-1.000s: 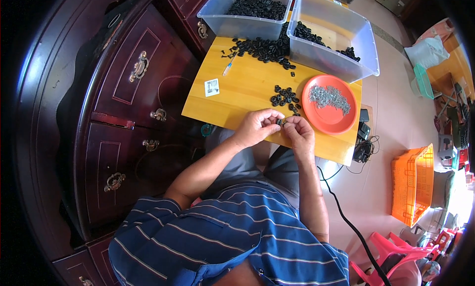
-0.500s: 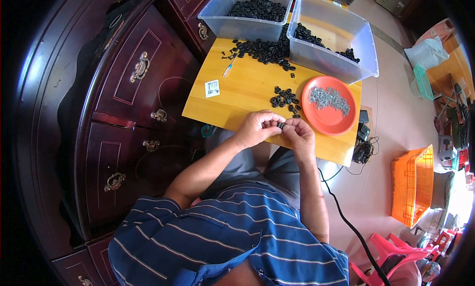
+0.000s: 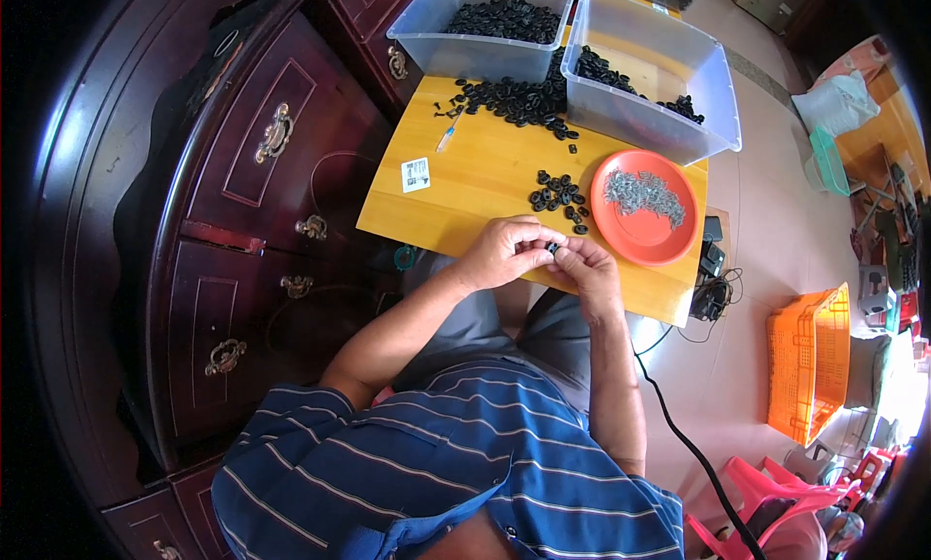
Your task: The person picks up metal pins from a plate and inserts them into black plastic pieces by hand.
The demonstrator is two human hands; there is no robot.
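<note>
Between my fingertips, over the near edge of the yellow table (image 3: 427, 225), is a small black oval part (image 3: 552, 249). My left hand (image 3: 502, 253) pinches it from the left. On its other side, the thumb and fingers of my right hand (image 3: 593, 275) press against it; they hide most of its shape. Just beyond my hands lies a loose cluster of similar black parts (image 3: 560, 192). To the right of that cluster, an orange-red plate (image 3: 642, 248) holds a heap of small silvery metal pieces (image 3: 644, 193).
Two clear plastic bins (image 3: 475, 58) (image 3: 640, 107) with black parts stand at the table's far side. A pile of black parts (image 3: 514, 101) spreads before them. A thin pen-like tool (image 3: 447, 137) and a white label (image 3: 415, 175) lie left. Dark drawers (image 3: 262, 162) flank the left.
My right hand has turned slightly, its wrist and knuckles shifting a little. Both hands stay at the small black part; the things on the table have not moved.
</note>
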